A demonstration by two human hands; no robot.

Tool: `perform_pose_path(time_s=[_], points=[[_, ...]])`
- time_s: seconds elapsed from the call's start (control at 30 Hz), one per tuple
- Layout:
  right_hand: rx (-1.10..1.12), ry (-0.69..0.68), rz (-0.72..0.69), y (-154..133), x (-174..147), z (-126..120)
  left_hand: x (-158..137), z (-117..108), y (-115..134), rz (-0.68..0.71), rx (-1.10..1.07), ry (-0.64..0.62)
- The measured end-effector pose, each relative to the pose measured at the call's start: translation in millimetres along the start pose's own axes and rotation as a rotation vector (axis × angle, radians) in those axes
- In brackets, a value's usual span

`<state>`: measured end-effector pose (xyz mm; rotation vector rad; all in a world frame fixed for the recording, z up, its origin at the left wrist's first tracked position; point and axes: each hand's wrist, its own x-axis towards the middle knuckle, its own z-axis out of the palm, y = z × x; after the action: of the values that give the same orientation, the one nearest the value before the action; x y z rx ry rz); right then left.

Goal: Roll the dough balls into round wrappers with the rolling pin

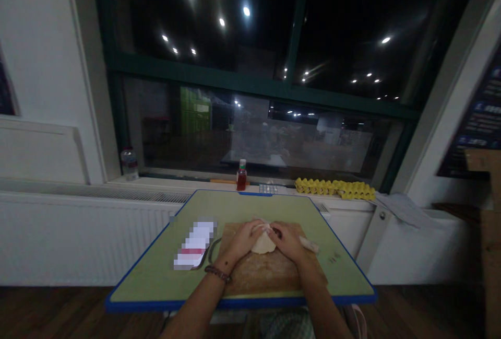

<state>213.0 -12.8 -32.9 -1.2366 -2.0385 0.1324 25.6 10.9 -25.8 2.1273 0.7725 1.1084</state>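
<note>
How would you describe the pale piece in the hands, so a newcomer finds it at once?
In front of the dark window stands a green table with a brown board on it. Over the board, the left hand and right hand hold the pale piece. It is broad and rounded, unlike the narrow pale rod to its right.

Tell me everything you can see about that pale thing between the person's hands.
The pale piece looks like soft dough: cream-white and plain, with a rounded edge toward the person. The left hand and right hand both hold it, partly covering its farther part. It is over the far half of the wooden board; whether it rests there or is lifted, I can't tell.
</note>
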Motion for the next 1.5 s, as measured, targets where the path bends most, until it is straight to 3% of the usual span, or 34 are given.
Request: perform_pose_path(time_s=[0.27,0.47,0.83,1.23,1.5], points=[[0.098,0.081,0.051,6,-6,5,-1,4,0,0.006,0.052,-0.044],[0.033,0.09,-0.046,2,0,6,-2,5,4,0.056,0.037,-0.169],[0.049,0.061,0.02,10,-1,11,-2,14,-11,0.01,-0.029,-0.153],[0.105,0.092,0.043,5,0,6,-3,9,-5,-0.047,-0.024,-0.1],[0.073,0.087,0.044,1,-2,5,3,1,-2,-0.054,0.005,0.131]])
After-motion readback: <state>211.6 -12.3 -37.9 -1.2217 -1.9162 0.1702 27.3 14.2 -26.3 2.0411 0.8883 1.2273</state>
